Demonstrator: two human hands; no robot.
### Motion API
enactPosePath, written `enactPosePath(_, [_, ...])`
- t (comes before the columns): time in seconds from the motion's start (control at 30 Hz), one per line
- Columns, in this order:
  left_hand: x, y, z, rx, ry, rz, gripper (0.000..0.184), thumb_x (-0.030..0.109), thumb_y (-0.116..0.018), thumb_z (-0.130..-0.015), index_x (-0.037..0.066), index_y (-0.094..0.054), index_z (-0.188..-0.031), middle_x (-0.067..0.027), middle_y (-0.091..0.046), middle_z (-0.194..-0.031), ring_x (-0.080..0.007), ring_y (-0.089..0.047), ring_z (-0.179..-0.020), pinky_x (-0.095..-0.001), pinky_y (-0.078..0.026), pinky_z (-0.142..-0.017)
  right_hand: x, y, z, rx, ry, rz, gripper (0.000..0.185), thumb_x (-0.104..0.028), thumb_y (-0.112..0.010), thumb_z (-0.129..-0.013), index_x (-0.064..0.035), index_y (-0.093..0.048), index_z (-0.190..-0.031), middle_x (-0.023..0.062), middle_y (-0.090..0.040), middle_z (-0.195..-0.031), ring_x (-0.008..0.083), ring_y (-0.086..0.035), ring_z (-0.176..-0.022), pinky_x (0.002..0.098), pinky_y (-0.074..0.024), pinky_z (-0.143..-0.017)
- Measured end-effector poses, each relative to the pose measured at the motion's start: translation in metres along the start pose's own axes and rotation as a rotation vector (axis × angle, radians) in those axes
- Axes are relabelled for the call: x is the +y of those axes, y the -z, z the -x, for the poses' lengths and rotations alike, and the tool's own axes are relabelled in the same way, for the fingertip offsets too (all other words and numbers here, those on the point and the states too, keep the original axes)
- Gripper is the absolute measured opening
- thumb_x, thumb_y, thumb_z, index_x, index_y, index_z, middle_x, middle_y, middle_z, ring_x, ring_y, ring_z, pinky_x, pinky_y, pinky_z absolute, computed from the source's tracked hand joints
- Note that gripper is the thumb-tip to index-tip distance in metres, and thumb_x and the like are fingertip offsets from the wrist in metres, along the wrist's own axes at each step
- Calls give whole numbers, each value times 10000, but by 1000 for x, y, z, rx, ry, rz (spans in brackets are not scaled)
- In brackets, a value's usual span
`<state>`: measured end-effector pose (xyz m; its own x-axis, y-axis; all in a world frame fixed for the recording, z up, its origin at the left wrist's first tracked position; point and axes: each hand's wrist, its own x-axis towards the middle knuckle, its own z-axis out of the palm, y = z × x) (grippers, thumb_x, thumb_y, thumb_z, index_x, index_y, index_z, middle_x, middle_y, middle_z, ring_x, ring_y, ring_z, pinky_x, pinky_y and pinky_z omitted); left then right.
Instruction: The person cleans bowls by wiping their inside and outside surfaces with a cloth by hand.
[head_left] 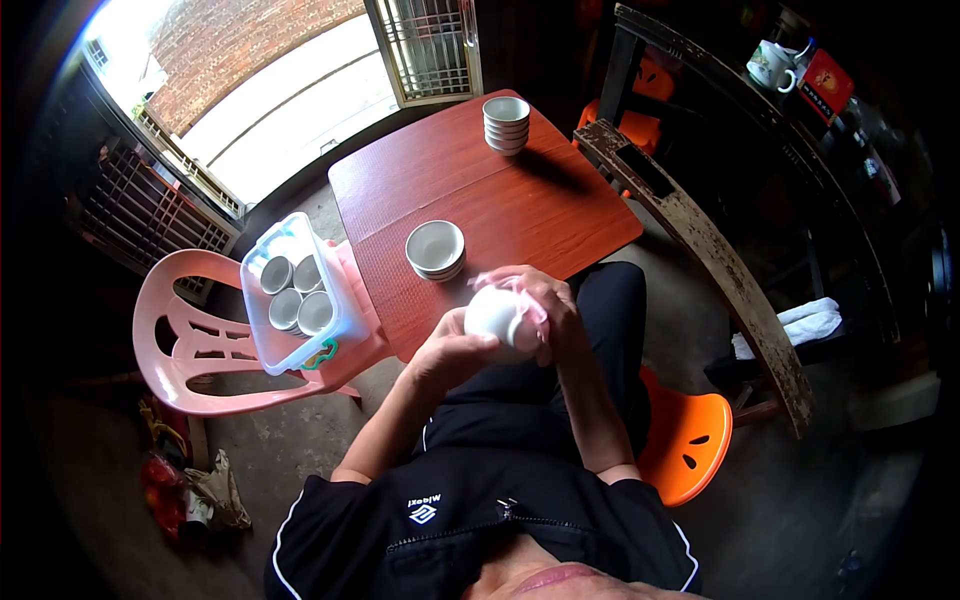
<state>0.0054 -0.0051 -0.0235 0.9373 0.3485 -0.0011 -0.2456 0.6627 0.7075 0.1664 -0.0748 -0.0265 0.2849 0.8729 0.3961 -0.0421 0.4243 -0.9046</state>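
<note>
A white bowl [492,316] is tipped on its side just off the near edge of the table, its foot ring turned toward me. My left hand [447,352] grips it from the left, thumb along its side. My right hand [552,298] is closed around a pink cloth [533,308] and presses it against the bowl; some fingers are hidden behind it. Close beyond my hands, a short stack of white bowls [436,248] stands on the red-brown table [400,190]. A taller stack of bowls [506,125] is near the far right corner.
On the left, a pink plastic chair [160,325] carries a clear plastic box [262,345] with several bowls inside. An orange stool [690,440] shows at my right side. A worn wooden bench [715,270] runs along the table's right. Bags [215,495] lie on the floor.
</note>
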Motion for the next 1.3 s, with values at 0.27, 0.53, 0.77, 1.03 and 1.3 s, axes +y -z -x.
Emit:
enactPosePath(0.27, [-3,12,-2,109,3,203,526,201,-661,-821,-18,-449,-1249,-131,-580,-1145,-239,-592,-1030,-389,-496,-897,6,-27,4,226,417,614,354,-218,-444,-918,1,-567,-1168,204,-573,-1197,332,-525,-1156,403,-387,-1004])
enactPosePath(0.53, [-19,35,8,-21,15,667,564,234,-575,-878,2,-357,-1344,-183,-497,-1289,-325,-496,-1190,-492,-391,-1019,-6,-16,3,8,444,328,372,-250,-416,-925,10,-513,-1172,224,-575,-1175,369,-548,-1115,453,-397,-995])
enactPosePath(0.77, [-10,20,6,-109,-8,387,619,206,-672,-786,-23,-409,-1297,-155,-539,-1238,-273,-551,-1121,-424,-421,-997,-8,-11,9,-151,562,494,387,-210,-443,-901,7,-445,-1222,251,-545,-1170,394,-575,-1042,465,-440,-942])
enactPosePath(1.03, [-2,-19,6,129,-96,-74,564,143,-745,-713,-67,-504,-1177,-130,-608,-1101,-213,-590,-1007,-362,-450,-922,16,5,9,33,415,255,433,-343,-493,-890,10,-526,-1138,213,-605,-1079,298,-608,-996,372,-462,-894])
enactPosePath(1.3, [3,13,-4,-55,213,78,540,157,-735,-718,-71,-531,-1163,-161,-619,-1091,-261,-611,-993,-388,-474,-907,-9,15,3,-71,-395,-348,396,-284,-550,-872,54,-581,-1077,153,-632,-1027,205,-601,-974,305,-467,-871])
